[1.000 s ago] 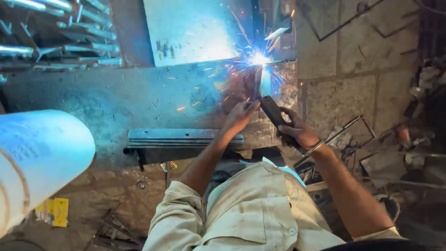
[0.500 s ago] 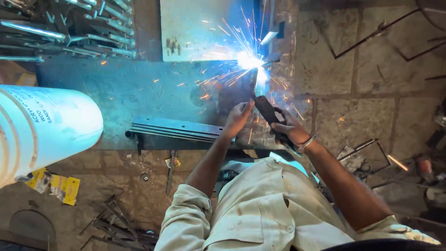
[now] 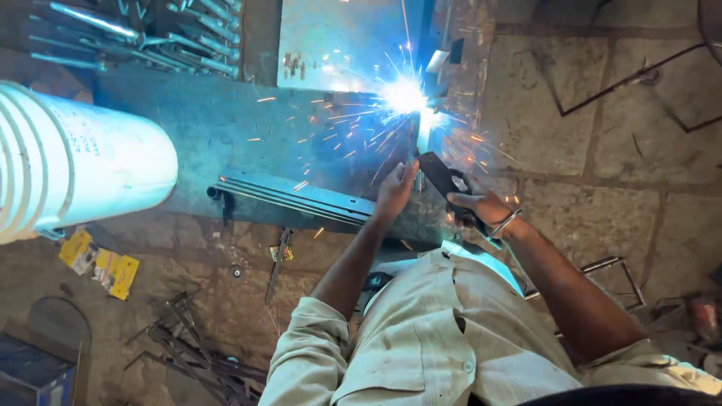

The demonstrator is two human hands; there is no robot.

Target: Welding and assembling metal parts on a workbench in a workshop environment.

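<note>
Two bare hands work at a bright white welding arc (image 3: 404, 95), which burns at about 12 o'clock from the person's chest, on the upper right part of a grey steel work plate (image 3: 226, 128). Orange sparks scatter from the arc toward 7 and 4 o'clock. A thin dark welding rod (image 3: 413, 135) runs from the arc down toward the hands.

Right hand (image 3: 475, 207): fingers clamped around the black handle of the electrode holder (image 3: 440, 177), which points up toward 11 o'clock at the arc. A metal bangle (image 3: 505, 223) sits on the wrist.

Left hand (image 3: 394, 192): raised just beside the holder at its 9 o'clock, fingers together and extended up along the rod. Whether the fingertips touch the rod cannot be told.

Both forearms are bare; the person wears a pale beige short-sleeved shirt (image 3: 421, 338).

At 9 o'clock from the left hand, a bundle of long flat grey steel strips (image 3: 293, 197) lies along the near edge of the plate. At 12 o'clock from the plate, a pale upright metal sheet (image 3: 331, 37) stands lit by the arc. At 10 o'clock, a heap of shiny steel rods and tubes (image 3: 150, 34) rests on the plate's far corner.

Far out at 9 o'clock, a large white ribbed plastic drum (image 3: 83, 158) lies on its side. Below it, yellow cardboard packets (image 3: 101, 263) lie on the stone-slab floor (image 3: 602, 150). At 7 o'clock, dark scrap angle pieces (image 3: 195, 353) are piled on the floor. At 3 o'clock from the shirt, a bent rod frame (image 3: 613, 271) lies on the slabs.
</note>
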